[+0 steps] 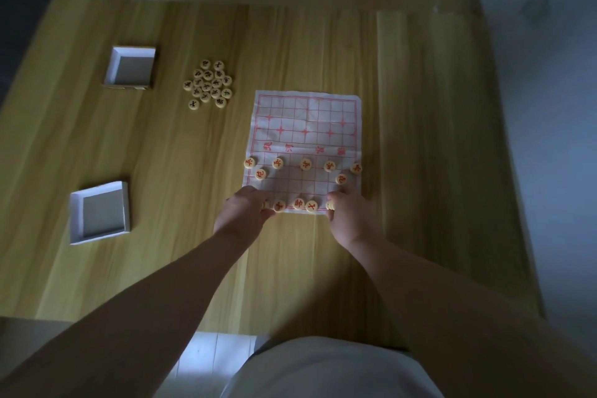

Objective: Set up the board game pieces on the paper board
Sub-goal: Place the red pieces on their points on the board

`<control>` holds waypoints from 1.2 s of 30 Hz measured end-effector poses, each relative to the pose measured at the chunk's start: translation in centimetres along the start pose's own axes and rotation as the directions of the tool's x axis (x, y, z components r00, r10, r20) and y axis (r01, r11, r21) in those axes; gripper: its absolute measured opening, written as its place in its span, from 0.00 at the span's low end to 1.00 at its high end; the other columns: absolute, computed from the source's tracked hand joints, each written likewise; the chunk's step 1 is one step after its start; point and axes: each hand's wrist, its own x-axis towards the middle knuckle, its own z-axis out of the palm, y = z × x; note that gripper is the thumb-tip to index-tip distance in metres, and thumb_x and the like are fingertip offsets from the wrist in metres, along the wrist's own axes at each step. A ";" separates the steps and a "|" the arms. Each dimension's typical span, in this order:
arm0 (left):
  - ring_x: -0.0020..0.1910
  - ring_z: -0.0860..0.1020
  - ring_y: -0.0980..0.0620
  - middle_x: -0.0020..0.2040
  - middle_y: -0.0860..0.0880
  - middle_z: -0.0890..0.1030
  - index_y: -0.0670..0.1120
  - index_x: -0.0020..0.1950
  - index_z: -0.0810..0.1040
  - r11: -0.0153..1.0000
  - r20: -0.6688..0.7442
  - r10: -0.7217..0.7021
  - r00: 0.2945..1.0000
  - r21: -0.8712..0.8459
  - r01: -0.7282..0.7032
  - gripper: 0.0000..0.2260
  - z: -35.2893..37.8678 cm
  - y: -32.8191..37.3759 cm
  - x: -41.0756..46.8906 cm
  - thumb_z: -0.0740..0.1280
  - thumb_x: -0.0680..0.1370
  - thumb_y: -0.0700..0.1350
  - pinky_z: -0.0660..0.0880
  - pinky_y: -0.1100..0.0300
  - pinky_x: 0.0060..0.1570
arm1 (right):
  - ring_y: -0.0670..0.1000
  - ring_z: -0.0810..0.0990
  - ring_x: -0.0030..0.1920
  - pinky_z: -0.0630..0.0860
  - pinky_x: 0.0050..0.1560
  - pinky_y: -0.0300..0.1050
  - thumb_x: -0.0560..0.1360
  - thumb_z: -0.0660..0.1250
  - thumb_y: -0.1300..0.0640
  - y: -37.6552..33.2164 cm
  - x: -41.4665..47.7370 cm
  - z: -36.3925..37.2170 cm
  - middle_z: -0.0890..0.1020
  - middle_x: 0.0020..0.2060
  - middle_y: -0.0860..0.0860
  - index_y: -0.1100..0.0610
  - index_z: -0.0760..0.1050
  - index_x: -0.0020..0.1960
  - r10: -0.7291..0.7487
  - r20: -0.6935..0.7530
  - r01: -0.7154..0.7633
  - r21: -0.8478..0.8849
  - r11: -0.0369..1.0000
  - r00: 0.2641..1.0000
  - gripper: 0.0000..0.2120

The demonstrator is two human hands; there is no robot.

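Left hand and right hand pinch red pieces on paper board; black pile lies aside.

Four red Chinese characters cross the middle of the paper board; one reads 河. The red pieces and black pieces each carry one character, too small to read.

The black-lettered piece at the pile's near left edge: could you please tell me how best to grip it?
Pinch the piece by its rim from above, across its left and right edges: it lies flat, a low disc, with bare table on both sides; the pile crowds only its far side.
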 end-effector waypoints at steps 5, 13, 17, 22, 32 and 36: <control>0.49 0.79 0.45 0.51 0.45 0.80 0.46 0.53 0.84 1.000 -0.031 -0.009 0.999 -0.003 0.009 0.11 -0.2 0.2 0.5 0.76 0.72 0.47 0.75 0.54 0.49 | 0.54 0.80 0.54 0.78 0.53 0.46 0.77 0.69 0.62 0.1 0.4 0.5 0.71 0.65 0.54 0.53 0.79 0.61 -0.001 0.031 0.001 -0.004 1.000 1.000 0.14; 0.53 0.78 0.42 0.57 0.44 0.78 0.44 0.59 0.83 0.999 0.012 0.032 0.999 0.022 -0.032 0.16 0.1 0.2 1.1 0.75 0.72 0.44 0.76 0.51 0.55 | 0.55 0.80 0.57 0.77 0.56 0.49 0.78 0.67 0.58 0.9 0.1 0.3 0.75 0.65 0.53 0.55 0.78 0.64 -0.003 0.014 0.003 0.041 0.999 1.000 0.15; 0.52 0.78 0.44 0.56 0.46 0.78 0.47 0.61 0.81 0.994 0.060 0.046 0.997 0.094 -0.052 0.16 0.1 0.1 0.9 0.73 0.74 0.48 0.77 0.53 0.50 | 0.52 0.80 0.53 0.73 0.47 0.43 0.77 0.69 0.58 1.5 -0.7 -0.4 0.77 0.58 0.51 0.55 0.76 0.61 0.006 -0.055 -0.005 0.031 1.000 0.998 0.12; 0.50 0.78 0.46 0.54 0.48 0.78 0.49 0.62 0.80 0.992 0.076 0.069 0.995 0.104 -0.077 0.17 0.2 0.4 0.6 0.73 0.75 0.50 0.78 0.54 0.49 | 0.51 0.79 0.50 0.69 0.44 0.39 0.75 0.71 0.61 2.4 -1.6 -0.9 0.78 0.54 0.51 0.57 0.76 0.59 0.054 -0.084 -0.052 0.027 0.998 0.995 0.12; 0.48 0.79 0.45 0.53 0.45 0.78 0.42 0.57 0.83 0.997 -0.013 0.071 0.997 -0.007 -0.072 0.12 -0.2 0.4 0.2 0.73 0.75 0.43 0.77 0.54 0.51 | 0.52 0.79 0.57 0.79 0.55 0.44 0.74 0.71 0.63 2.3 -1.3 -0.9 0.75 0.62 0.51 0.53 0.78 0.63 0.007 -0.025 -0.005 0.067 0.998 1.000 0.18; 0.46 0.79 0.45 0.51 0.46 0.79 0.44 0.55 0.84 0.999 -0.045 0.049 0.998 -0.009 -0.050 0.09 -0.7 -0.7 -0.1 0.73 0.75 0.42 0.79 0.51 0.49 | 0.51 0.78 0.59 0.76 0.56 0.41 0.75 0.69 0.65 2.1 -0.9 -0.5 0.76 0.64 0.49 0.52 0.78 0.65 -0.016 0.001 0.016 0.079 0.997 1.000 0.20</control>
